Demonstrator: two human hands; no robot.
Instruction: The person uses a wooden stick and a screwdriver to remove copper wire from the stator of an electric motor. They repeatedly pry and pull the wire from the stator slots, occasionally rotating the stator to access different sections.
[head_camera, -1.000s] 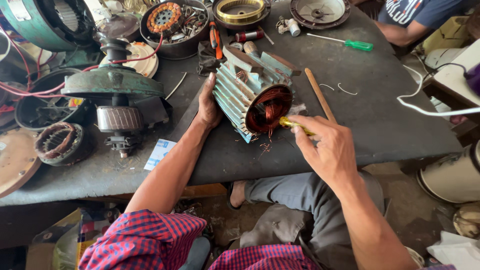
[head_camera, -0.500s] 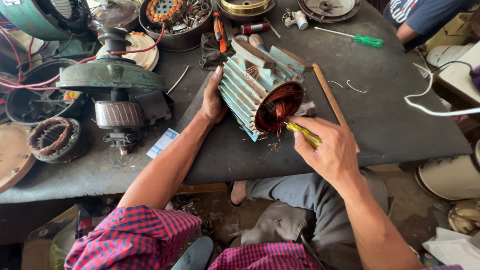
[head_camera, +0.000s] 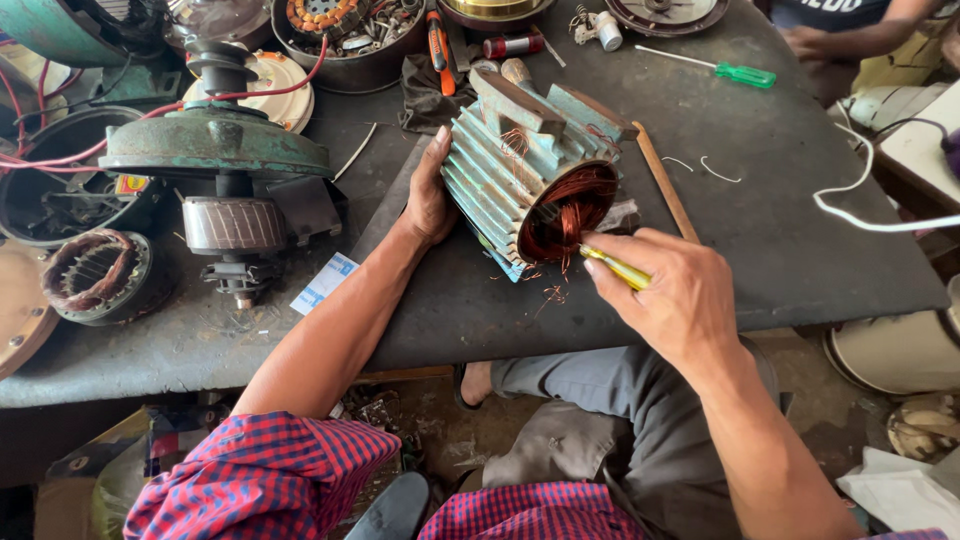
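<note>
Sitting near the workbench's (head_camera: 150, 350) left edge are a round copper-wound coil ring (head_camera: 92, 275) and a green, rust-flecked motor cap on a ribbed steel rotor (head_camera: 222, 190). At the middle of the dusty grey surface, the left hand (head_camera: 428, 195) presses flat and open against a pale green finned motor housing (head_camera: 520, 175) lying on its side, its mouth packed with copper wire. To its right, the right hand (head_camera: 672, 290) is clamped on a yellow-handled screwdriver (head_camera: 615, 267) poking into the windings; a green screwdriver (head_camera: 715, 68) lies near the far right corner.
</note>
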